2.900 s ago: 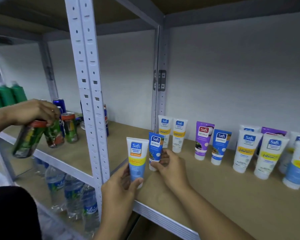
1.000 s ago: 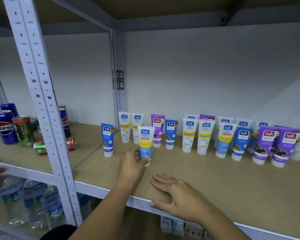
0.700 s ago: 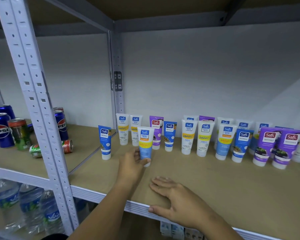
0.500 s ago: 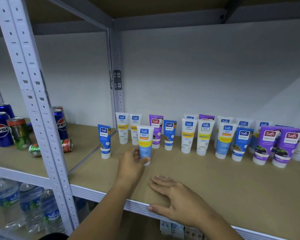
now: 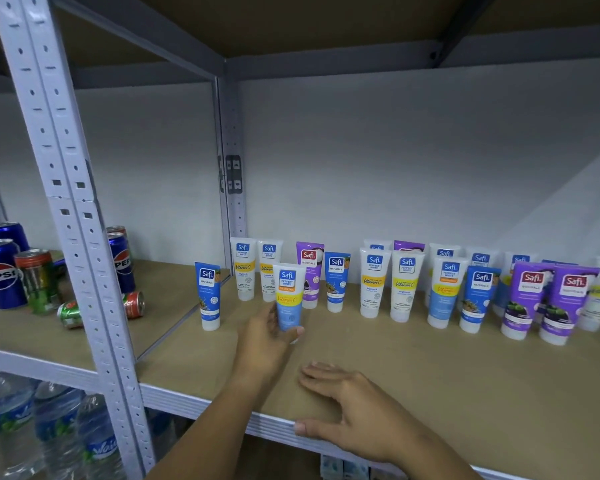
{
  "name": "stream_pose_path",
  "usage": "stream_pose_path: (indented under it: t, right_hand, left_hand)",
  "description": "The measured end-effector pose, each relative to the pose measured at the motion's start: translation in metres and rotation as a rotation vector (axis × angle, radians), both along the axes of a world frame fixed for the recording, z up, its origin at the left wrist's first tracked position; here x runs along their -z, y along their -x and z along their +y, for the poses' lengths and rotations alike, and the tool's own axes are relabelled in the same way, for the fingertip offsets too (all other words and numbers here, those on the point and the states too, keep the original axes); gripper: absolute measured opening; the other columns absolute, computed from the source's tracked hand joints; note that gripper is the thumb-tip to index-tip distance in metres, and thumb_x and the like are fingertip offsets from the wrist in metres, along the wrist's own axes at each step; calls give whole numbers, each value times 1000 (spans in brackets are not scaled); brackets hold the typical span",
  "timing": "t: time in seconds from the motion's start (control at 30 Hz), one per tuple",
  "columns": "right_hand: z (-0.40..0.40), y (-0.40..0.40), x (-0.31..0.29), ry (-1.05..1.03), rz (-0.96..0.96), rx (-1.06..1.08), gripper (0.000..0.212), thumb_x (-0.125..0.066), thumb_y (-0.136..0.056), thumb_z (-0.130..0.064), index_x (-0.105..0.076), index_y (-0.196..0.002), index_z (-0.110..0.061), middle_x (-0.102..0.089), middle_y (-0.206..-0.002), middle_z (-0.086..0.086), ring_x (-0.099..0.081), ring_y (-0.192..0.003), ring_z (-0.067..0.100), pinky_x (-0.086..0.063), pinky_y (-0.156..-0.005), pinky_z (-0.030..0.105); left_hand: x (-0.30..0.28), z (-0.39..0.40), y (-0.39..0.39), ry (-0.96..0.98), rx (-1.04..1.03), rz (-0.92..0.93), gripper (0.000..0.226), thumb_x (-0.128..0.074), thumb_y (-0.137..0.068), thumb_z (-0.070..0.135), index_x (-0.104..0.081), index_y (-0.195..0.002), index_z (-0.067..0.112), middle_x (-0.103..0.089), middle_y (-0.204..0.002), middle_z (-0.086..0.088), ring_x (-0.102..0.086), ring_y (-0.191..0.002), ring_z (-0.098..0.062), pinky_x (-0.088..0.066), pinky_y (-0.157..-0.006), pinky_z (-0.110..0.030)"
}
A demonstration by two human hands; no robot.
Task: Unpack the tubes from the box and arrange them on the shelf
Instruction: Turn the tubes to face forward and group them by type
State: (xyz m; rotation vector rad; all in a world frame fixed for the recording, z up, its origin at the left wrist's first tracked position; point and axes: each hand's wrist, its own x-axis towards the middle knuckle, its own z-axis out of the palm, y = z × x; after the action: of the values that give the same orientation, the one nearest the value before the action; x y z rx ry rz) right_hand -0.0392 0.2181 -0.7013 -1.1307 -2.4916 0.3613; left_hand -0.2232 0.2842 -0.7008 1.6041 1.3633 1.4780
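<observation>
Several drink cans point(image 5: 2, 271) stand at the far left on the neighbouring shelf bay, with two small cans point(image 5: 70, 314) lying on their sides near the perforated grey upright point(image 5: 80, 233); water bottles point(image 5: 49, 431) sit on the level below. Right of the upright, on the wooden shelf point(image 5: 430, 382), a blue tube point(image 5: 207, 295) stands alone, cap down, near the board's left edge. Next comes the tube point(image 5: 288, 296) with the yellow band and light-blue lower half, upright and set forward of the back row. The left hand point(image 5: 264, 336) is curled around its lower part, thumb visible against its front near the cap and the fingers out of sight behind it. Behind and to the right, a row of tubes point(image 5: 406, 284) in white, blue and purple runs along the wall toward the right edge, all standing cap down, some two deep; the purple tubes point(image 5: 548, 299) at the right stand closest to the front. The right hand point(image 5: 347, 414) lies flat, palm down, fingers spread, on the bare board at the shelf's front edge, holding nothing. Small boxes point(image 5: 343, 467) show partly below the shelf edge.
</observation>
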Motion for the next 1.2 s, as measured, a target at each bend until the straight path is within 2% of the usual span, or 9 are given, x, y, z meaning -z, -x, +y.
stream_pose_path:
  t: [0.07, 0.17, 0.23, 0.3, 0.4, 0.57, 0.8, 0.93, 1.2]
  right_hand:
    - [2, -2, -11, 13, 49, 29, 73, -56, -81, -72, -50, -141, -30, -46, -148, -17, -35, -136, -8, -24, -115, 13]
    - [15, -8, -36, -86, 2, 102, 44, -59, -91, -50, -64, -126, -24, -63, -129, -14, -54, -119, 2, -37, -97, 7]
    - [34, -12, -54, -193, -21, 170, 28, -59, -92, -26, -68, -118, -24, -66, -123, -8, -58, -113, 9, -42, -97, 15]
    - [60, -14, -74, -247, -13, 295, 27, -58, -90, -15, -69, -114, -20, -68, -116, 1, -62, -108, 18, -52, -91, 31]
    - [97, -14, -113, -274, -49, 433, 22, -59, -90, -10, -67, -111, -11, -65, -109, 10, -65, -101, 28, -54, -85, 39]
    - [141, -5, -160, -298, -166, 482, 40, -62, -94, -15, -58, -134, -13, -59, -132, 11, -60, -115, 28, -49, -95, 33]
    - [182, 17, -159, -193, -349, 464, 39, -71, -88, -17, -59, -123, -7, -60, -121, 15, -65, -105, 29, -53, -87, 33]
    - [191, 17, -156, -177, -344, 446, 29, -71, -86, -14, -63, -113, -5, -63, -113, 16, -66, -99, 29, -54, -84, 33]
    - [175, 11, -175, -196, -283, 435, 25, -72, -87, -21, -64, -106, -8, -64, -112, 13, -67, -98, 26, -56, -83, 33]
  left_hand:
    - [-5, 2, 3, -62, -17, 43, 42, -78, -83, 23, -58, -119, 34, -67, -113, 25, -60, -106, 13, -51, -88, -15]
    - [-29, 13, 9, -204, -112, 64, 42, -71, -88, 33, -56, -127, 32, -65, -125, 17, -60, -116, -1, -51, -98, -33]
    - [-56, 22, 10, -270, -174, 88, 46, -70, -90, 33, -54, -133, 27, -62, -130, 12, -58, -118, -5, -47, -100, -28]
    - [-85, 34, 9, -323, -168, 163, 43, -70, -91, 26, -57, -132, 21, -65, -125, 9, -60, -115, -5, -47, -97, -23]
    - [-126, 56, 3, -340, -111, 329, 38, -69, -91, 17, -61, -128, 17, -69, -119, 6, -63, -111, -7, -48, -96, -21]
    - [-162, 101, -10, -224, -42, 762, 39, -69, -90, 11, -62, -128, 15, -67, -125, -2, -64, -113, -16, -48, -97, -26]
    - [-157, 147, -19, -65, 105, 1195, 36, -74, -86, 18, -67, -121, 13, -69, -117, -7, -67, -100, -20, -56, -91, -34]
    - [-158, 154, -18, -132, 129, 1213, 18, -70, -88, 14, -73, -106, 12, -72, -105, -7, -67, -92, -19, -56, -85, -33]
    - [-177, 141, -15, -142, 142, 1120, 16, -70, -87, 7, -75, -100, 13, -74, -98, -5, -68, -83, -14, -60, -82, -34]
